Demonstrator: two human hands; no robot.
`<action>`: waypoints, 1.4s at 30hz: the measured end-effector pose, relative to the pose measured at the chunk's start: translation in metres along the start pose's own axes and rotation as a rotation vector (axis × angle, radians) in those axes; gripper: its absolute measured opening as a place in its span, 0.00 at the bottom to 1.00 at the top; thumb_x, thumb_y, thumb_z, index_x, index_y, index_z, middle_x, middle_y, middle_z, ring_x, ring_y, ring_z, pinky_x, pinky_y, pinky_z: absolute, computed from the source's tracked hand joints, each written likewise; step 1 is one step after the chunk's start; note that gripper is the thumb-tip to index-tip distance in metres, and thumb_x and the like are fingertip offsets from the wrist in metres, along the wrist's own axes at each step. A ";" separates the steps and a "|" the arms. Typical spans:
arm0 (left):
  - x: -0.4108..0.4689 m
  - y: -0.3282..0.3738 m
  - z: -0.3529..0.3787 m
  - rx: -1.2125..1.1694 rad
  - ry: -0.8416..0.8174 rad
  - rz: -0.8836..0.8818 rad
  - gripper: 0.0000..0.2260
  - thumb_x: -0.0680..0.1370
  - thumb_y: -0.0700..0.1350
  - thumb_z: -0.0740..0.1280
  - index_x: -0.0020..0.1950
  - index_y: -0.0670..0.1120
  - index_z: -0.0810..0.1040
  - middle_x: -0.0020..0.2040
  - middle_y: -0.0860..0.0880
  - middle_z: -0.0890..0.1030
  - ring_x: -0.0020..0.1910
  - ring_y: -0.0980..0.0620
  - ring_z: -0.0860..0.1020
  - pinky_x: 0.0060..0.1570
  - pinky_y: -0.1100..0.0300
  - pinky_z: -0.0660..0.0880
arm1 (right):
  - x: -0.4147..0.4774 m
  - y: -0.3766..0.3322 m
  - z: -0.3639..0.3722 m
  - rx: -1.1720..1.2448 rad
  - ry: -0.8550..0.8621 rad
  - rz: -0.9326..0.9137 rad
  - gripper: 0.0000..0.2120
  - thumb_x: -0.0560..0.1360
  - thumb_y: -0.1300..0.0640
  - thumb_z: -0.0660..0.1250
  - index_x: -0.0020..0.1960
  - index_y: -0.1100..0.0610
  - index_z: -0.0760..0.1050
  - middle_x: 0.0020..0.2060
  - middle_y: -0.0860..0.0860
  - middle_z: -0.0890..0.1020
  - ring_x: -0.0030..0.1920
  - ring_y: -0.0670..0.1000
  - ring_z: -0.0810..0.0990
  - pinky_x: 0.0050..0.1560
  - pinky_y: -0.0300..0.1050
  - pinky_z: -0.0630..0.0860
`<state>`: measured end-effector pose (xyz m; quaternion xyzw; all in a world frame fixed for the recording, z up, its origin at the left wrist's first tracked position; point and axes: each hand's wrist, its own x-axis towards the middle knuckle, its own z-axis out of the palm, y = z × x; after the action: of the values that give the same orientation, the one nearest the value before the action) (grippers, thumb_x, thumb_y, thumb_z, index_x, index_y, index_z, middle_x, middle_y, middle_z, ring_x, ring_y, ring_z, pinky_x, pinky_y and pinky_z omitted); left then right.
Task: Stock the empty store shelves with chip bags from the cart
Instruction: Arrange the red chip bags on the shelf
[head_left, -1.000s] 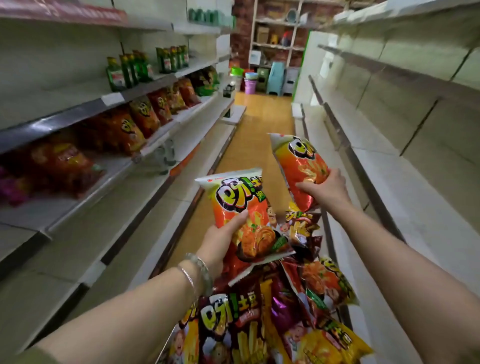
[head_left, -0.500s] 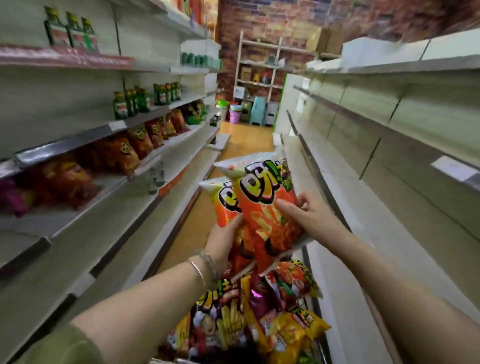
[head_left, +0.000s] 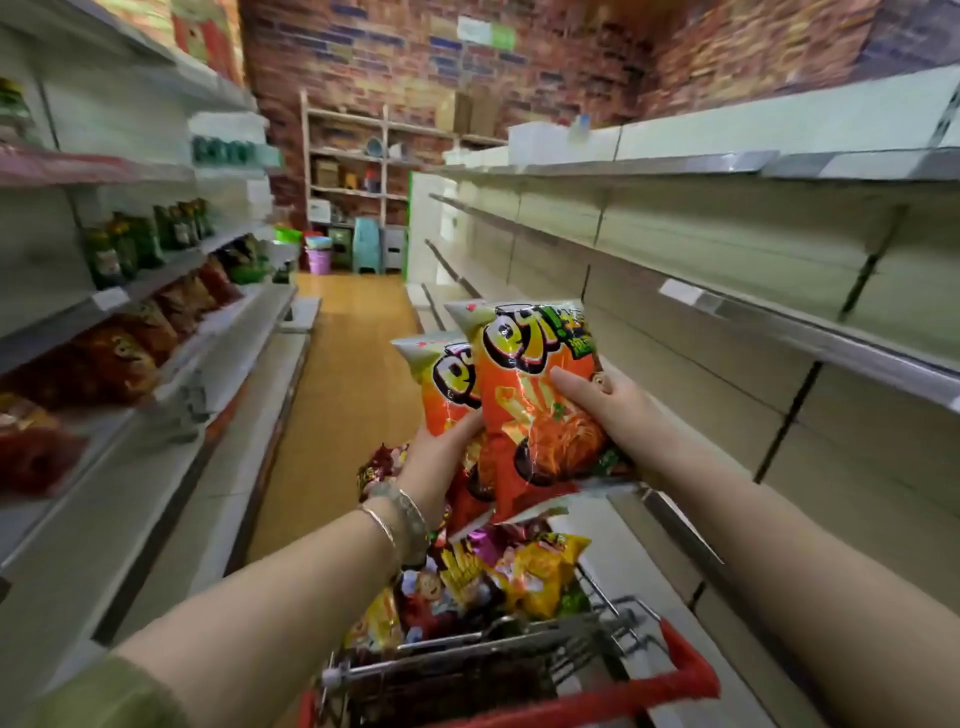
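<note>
I hold two orange chip bags upright above the cart. My right hand (head_left: 597, 400) grips the front orange chip bag (head_left: 535, 431) by its right side. Behind it and slightly left, the second orange chip bag (head_left: 441, 379) is held from below by my left hand (head_left: 441, 457). The two bags overlap. Below them the wire cart (head_left: 519, 654) with a red handle holds several mixed chip bags (head_left: 498, 577). The bare shelves (head_left: 779, 312) run along the right of the aisle, close to the held bags.
The left shelves (head_left: 156, 332) carry red and orange chip bags and green bottles above. A wooden-floored aisle (head_left: 353, 364) leads to plastic stools, buckets and a rack against a brick wall (head_left: 415, 62).
My hands came together: the right-hand bag moved left in front of the left-hand bag, and both rose. My view tilted up, showing more of the upper shelves and brick wall.
</note>
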<state>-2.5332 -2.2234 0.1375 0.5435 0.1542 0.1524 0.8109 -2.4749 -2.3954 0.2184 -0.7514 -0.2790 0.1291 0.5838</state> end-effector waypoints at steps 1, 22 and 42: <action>-0.014 0.003 -0.002 0.002 -0.038 0.000 0.26 0.65 0.55 0.76 0.59 0.46 0.76 0.48 0.45 0.84 0.43 0.48 0.84 0.38 0.54 0.81 | -0.014 -0.003 0.006 0.003 0.020 0.014 0.27 0.61 0.35 0.74 0.53 0.50 0.77 0.48 0.53 0.85 0.47 0.56 0.84 0.55 0.58 0.78; -0.168 -0.013 0.206 0.065 -0.772 -0.142 0.33 0.60 0.60 0.78 0.61 0.48 0.76 0.49 0.46 0.85 0.47 0.45 0.84 0.51 0.46 0.79 | -0.315 -0.089 -0.109 -0.129 0.725 0.149 0.18 0.68 0.44 0.69 0.51 0.55 0.78 0.41 0.53 0.86 0.37 0.51 0.85 0.34 0.39 0.80; -0.548 -0.084 0.451 0.141 -1.343 -0.284 0.19 0.71 0.53 0.73 0.56 0.43 0.79 0.46 0.44 0.85 0.40 0.48 0.84 0.39 0.55 0.81 | -0.743 -0.146 -0.204 -0.176 1.373 0.244 0.27 0.61 0.39 0.71 0.50 0.58 0.80 0.44 0.52 0.86 0.44 0.49 0.85 0.50 0.43 0.79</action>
<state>-2.8358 -2.8572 0.2689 0.5460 -0.3025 -0.3354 0.7056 -3.0113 -2.9594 0.3176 -0.7335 0.2294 -0.3332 0.5462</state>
